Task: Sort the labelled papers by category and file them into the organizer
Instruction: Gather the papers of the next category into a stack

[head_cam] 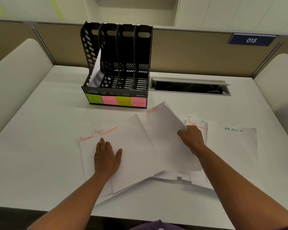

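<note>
Four upright slots make up the black perforated plastic organizer (116, 67), which stands at the far middle of the white surface (40, 163). Across its front base run four sticky labels: a green one (93, 99), a pink one reading SPORTS (108, 100), a yellow-green one (123, 101) and a pink one reading ADMIN (138, 102). The writing on the green and yellow-green ones is too faint to read. Some white sheets (95, 75) lean in the leftmost slot; the other three slots look dark inside.

Near the person, plain white papers are spread in overlapping piles. At the left lies a fan of sheets headed FINANCE in red marker (133, 146), and the left hand (106, 156) rests flat on them with its fingers straight and together, pressing down. In the middle, a sheaf headed SPORTS in red (161, 130) is tilted up off the pile, its right edge pinched by the right hand (192, 140), whose fingers curl round the paper. Just right of that hand more red FINANCE headings (199, 127) peek out, and farther right lies a sheet headed ADMIN in green (232, 143).

A recessed cable hatch (189, 87) sits to the right of the organizer.
</note>
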`<state>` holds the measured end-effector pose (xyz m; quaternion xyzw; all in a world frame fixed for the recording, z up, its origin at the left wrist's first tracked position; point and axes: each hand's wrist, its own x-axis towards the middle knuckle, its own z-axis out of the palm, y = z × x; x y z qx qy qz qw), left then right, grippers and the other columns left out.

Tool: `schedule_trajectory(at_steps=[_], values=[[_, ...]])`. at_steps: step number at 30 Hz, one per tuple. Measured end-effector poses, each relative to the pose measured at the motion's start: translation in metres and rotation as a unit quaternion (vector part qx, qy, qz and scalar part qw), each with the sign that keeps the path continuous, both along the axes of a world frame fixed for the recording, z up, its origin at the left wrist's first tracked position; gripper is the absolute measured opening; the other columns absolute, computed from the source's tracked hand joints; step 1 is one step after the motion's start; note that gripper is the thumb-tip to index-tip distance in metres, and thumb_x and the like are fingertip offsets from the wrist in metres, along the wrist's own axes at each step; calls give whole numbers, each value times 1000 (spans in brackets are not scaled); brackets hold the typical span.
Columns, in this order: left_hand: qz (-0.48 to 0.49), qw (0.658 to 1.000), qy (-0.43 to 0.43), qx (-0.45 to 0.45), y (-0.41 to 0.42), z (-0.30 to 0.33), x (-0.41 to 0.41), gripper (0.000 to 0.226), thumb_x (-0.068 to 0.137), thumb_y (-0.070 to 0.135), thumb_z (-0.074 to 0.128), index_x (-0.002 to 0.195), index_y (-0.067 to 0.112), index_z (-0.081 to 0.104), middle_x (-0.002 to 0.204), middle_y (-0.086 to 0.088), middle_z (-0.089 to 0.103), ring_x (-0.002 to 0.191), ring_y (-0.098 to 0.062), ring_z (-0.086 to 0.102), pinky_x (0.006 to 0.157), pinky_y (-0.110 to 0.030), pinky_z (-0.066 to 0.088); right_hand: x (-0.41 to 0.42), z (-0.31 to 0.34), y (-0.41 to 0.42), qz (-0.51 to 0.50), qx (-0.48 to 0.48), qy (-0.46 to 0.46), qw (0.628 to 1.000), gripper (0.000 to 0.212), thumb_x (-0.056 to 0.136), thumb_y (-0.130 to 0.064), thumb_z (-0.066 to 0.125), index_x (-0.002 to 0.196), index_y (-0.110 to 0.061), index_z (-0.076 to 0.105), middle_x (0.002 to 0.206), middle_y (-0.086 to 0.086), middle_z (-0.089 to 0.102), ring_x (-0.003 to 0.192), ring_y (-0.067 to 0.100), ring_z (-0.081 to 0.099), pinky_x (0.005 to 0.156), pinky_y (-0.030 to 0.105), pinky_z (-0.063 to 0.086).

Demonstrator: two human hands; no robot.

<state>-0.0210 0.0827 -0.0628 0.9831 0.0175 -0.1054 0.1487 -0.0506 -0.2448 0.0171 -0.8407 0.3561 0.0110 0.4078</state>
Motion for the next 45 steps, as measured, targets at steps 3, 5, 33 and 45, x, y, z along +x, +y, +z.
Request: schedule_trajectory(at_steps=[3, 5, 33, 45], values=[[34, 999, 19, -8, -1, 5, 5, 78, 96, 53, 50, 154, 7, 26, 166, -14, 9, 153, -32, 9, 121, -49, 19, -2, -8, 6, 19, 43, 17, 999, 14, 85, -19, 62, 95, -13, 68, 86, 6, 68, 78, 27, 68, 66, 34, 56], [66, 996, 52, 5, -4, 9, 7, 77, 96, 53, 49, 157, 16, 19, 167, -10, 2, 153, -31, 1, 120, -51, 12, -3, -13, 10, 31, 55, 18, 998, 17, 86, -18, 62, 100, -13, 69, 91, 8, 71, 80, 27, 68, 69, 35, 58], [152, 980, 128, -19, -11, 19, 16, 79, 92, 30, 54, 158, 24, 11, 166, -6, -8, 152, -34, -9, 118, -59, 10, 2, -41, 8, -56, 33, -38, 997, 31, 91, -12, 52, 121, -14, 59, 113, 5, 67, 94, 27, 63, 76, 35, 51], [151, 981, 124, -17, -11, 17, 16, 79, 94, 35, 54, 158, 24, 10, 167, -5, -8, 152, -33, -9, 118, -59, 10, -3, -55, -22, -40, -114, 66, 991, 38, 96, -25, 61, 133, -31, 63, 158, 6, 34, 142, 35, 31, 113, 57, 31]])
